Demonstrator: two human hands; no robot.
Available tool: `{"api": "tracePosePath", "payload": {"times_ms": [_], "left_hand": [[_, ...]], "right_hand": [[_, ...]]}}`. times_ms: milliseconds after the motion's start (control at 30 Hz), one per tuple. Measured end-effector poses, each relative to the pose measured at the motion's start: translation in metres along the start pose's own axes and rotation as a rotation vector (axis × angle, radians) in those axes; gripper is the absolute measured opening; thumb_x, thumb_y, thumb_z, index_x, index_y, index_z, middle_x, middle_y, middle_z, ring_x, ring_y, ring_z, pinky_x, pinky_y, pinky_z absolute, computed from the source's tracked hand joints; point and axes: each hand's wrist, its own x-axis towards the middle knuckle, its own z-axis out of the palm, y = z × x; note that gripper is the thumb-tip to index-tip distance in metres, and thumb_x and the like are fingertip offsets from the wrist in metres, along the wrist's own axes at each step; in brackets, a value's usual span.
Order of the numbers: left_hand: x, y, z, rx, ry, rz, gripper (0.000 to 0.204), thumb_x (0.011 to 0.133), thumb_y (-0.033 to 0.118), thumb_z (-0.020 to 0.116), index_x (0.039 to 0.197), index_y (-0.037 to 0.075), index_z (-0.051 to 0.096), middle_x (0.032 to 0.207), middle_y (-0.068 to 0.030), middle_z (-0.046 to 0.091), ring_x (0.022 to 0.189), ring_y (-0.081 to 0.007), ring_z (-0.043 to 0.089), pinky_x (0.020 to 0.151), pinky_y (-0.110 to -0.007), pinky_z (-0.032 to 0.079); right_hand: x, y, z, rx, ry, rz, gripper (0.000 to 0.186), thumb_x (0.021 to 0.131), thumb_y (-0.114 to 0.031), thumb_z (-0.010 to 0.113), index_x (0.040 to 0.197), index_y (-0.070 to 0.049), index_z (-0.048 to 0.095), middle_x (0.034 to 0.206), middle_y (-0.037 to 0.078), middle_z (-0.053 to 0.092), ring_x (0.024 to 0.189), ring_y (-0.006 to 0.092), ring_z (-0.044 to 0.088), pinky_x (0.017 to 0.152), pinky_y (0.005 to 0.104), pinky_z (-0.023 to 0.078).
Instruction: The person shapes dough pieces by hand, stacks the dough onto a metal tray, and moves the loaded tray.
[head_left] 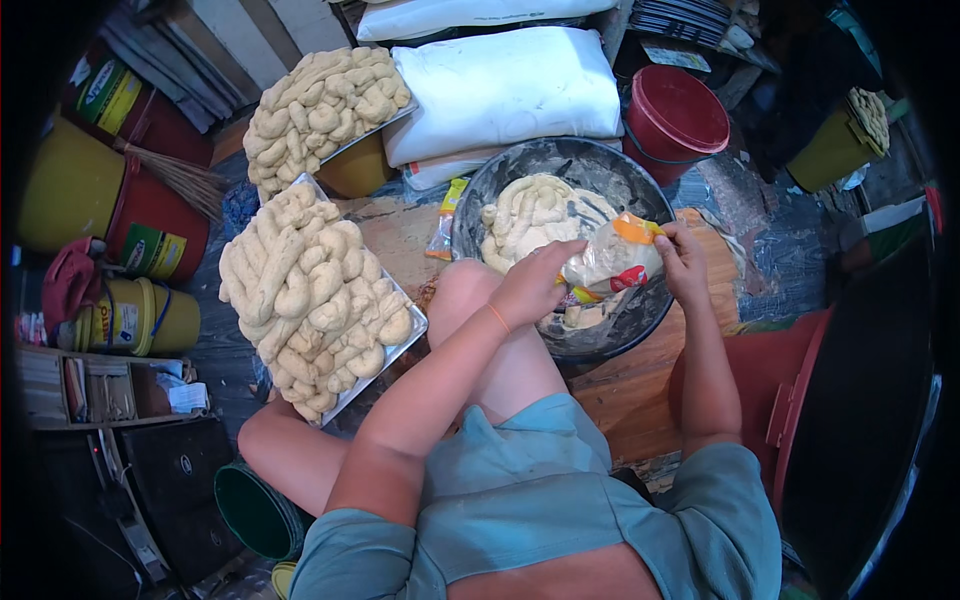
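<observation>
Over a large black basin [655,320] I hold a clear plastic bag [612,258] with orange and red print. It lies tilted, and something pale shows through its side. My left hand [537,283] grips its left end, with the fingers closed on the film. At the bag's orange upper corner, my right hand [682,262] pinches the edge between thumb and fingers. Below the bag, the basin contains thick pale coils of dough [535,210] and whitish powder; the bag and my hands hide part of them.
Left of my knee stands a metal tray [395,350] heaped with twisted dough pieces [310,290]. Another dough pile [325,105] rests on a tray behind it. White sacks [510,90] and a red bucket [675,115] stand beyond the basin. A yellow packet [447,215] lies beside the basin.
</observation>
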Motion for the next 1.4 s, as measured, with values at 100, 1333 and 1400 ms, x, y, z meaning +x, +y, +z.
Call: {"api": "tracePosePath", "payload": {"times_ms": [100, 1333, 1400], "left_hand": [[0.005, -0.02, 0.002, -0.091, 0.013, -0.044, 0.073, 0.075, 0.003, 0.067, 0.142, 0.011, 0.04, 0.129, -0.0187, 0.053, 0.12, -0.0341, 0.053, 0.102, -0.038, 0.043], [-0.153, 0.027, -0.149, 0.116, 0.292, -0.218, 0.04, 0.086, 0.013, 0.068, 0.124, 0.005, 0.059, 0.126, -0.0151, 0.056, 0.12, -0.0291, 0.053, 0.103, -0.037, 0.041], [-0.178, 0.035, -0.167, 0.109, 0.367, -0.301, 0.037, 0.086, 0.014, 0.068, 0.121, 0.004, 0.061, 0.122, -0.014, 0.059, 0.115, -0.0266, 0.056, 0.099, -0.036, 0.044]], "right_hand": [[-0.006, -0.017, 0.007, 0.068, 0.095, 0.025, 0.009, 0.093, -0.008, 0.058, 0.093, 0.001, 0.061, 0.085, 0.004, 0.057, 0.08, 0.0109, 0.052, 0.074, 0.0244, 0.043], [-0.166, 0.262, 0.013, -0.669, -0.101, 1.024, 0.037, 0.089, -0.029, 0.051, 0.112, -0.003, 0.065, 0.114, 0.025, 0.063, 0.108, 0.0401, 0.06, 0.092, 0.0473, 0.047], [-0.174, 0.281, 0.005, -0.687, -0.119, 1.013, 0.04, 0.09, -0.033, 0.049, 0.112, -0.003, 0.065, 0.115, 0.024, 0.063, 0.109, 0.0395, 0.06, 0.093, 0.0469, 0.046]]}}
